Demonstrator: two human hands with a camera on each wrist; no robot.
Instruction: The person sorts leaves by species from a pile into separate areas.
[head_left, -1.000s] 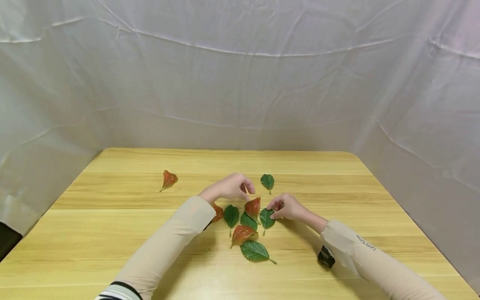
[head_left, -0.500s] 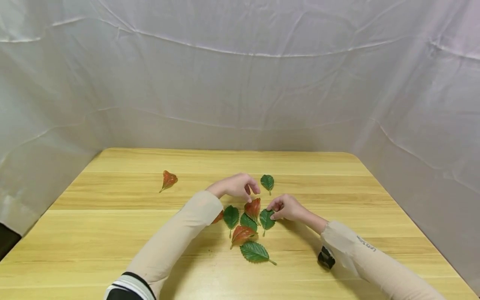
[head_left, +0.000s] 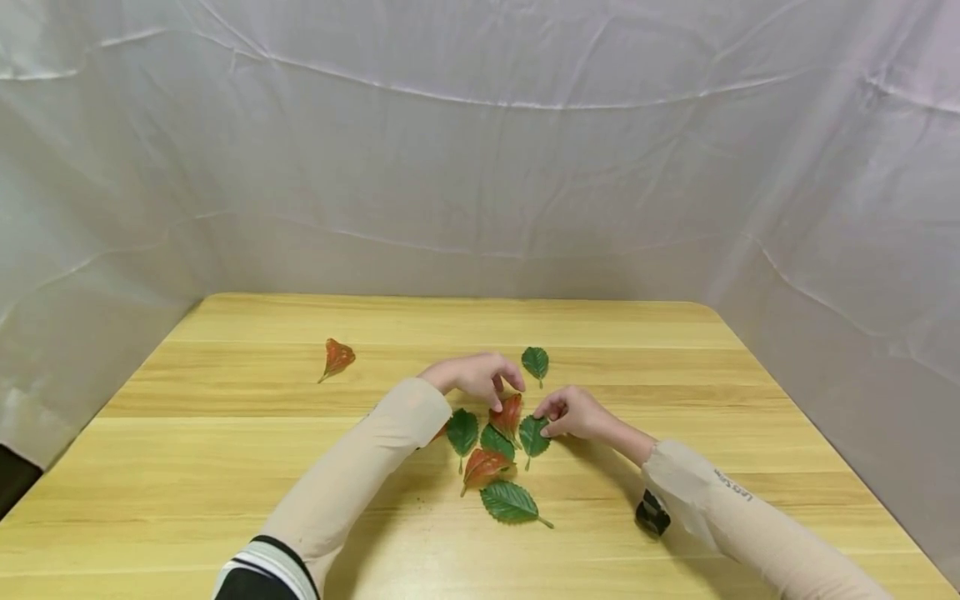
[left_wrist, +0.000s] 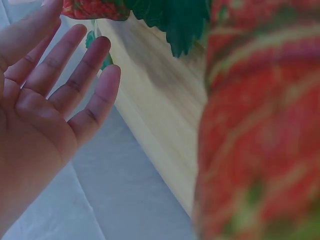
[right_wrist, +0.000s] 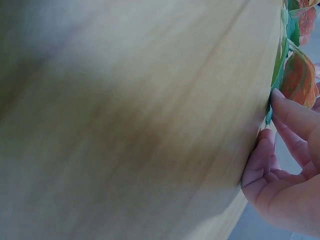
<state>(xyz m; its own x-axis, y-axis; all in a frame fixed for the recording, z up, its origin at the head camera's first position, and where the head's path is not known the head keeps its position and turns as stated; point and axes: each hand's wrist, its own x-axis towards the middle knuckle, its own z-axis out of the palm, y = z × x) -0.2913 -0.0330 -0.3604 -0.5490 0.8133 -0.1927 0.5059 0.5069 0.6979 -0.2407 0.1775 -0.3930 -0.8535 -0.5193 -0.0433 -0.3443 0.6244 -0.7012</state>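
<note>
In the head view my left hand point(head_left: 483, 377) hovers at the top of a red leaf point(head_left: 506, 415), its fingertips close to the leaf or touching it. Its fingers look loosely extended in the left wrist view. My right hand point(head_left: 573, 412) holds the edge of a green leaf point(head_left: 533, 437) on the table; in the right wrist view the thumb point(right_wrist: 280, 102) lies against that leaf and the other fingers are curled by its edge. Around them lie a green leaf point(head_left: 462, 432), another green leaf point(head_left: 497, 443) partly covered, a red leaf point(head_left: 485, 468) and a larger green leaf point(head_left: 510, 502).
One red leaf point(head_left: 338, 358) lies alone at the back left of the wooden table point(head_left: 225, 467). Behind my hands is a single green leaf point(head_left: 536, 363). Under the left sleeve point(head_left: 390, 433) a further red leaf is mostly hidden. Pale cloth point(head_left: 480, 183) surrounds the table.
My left hand has shifted right and slightly nearer to me, its fingertips lowering toward the upper red leaf. The right hand stays where it was on the green leaf.
</note>
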